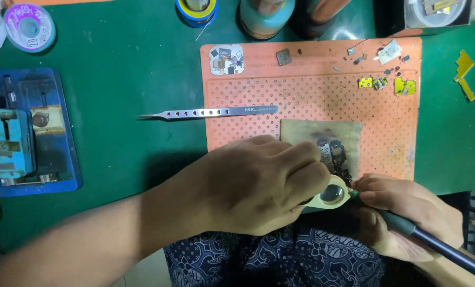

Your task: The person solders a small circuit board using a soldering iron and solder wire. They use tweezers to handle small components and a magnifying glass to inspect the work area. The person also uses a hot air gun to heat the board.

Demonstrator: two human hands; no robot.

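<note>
- While the orange mat (311, 90) lay on the bench, the left hand (258, 183) gripped a round magnifier (331, 194) at its near edge.
- The right hand (407, 212) gripped a soldering iron (439, 247) beside the magnifier.

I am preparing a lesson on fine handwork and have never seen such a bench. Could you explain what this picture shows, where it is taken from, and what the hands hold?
The picture comes from a camera worn on the person's head, looking down at a green bench mat. The left hand holds a small cream-rimmed round magnifying lens over a small dark circuit board, which lies on a worn tan sheet on an orange perforated work mat. The right hand holds a dark pen-shaped tool with a green collar, tip near the lens. Silver metal tweezers lie apart; a blue clamp fixture sits on the left.
</note>
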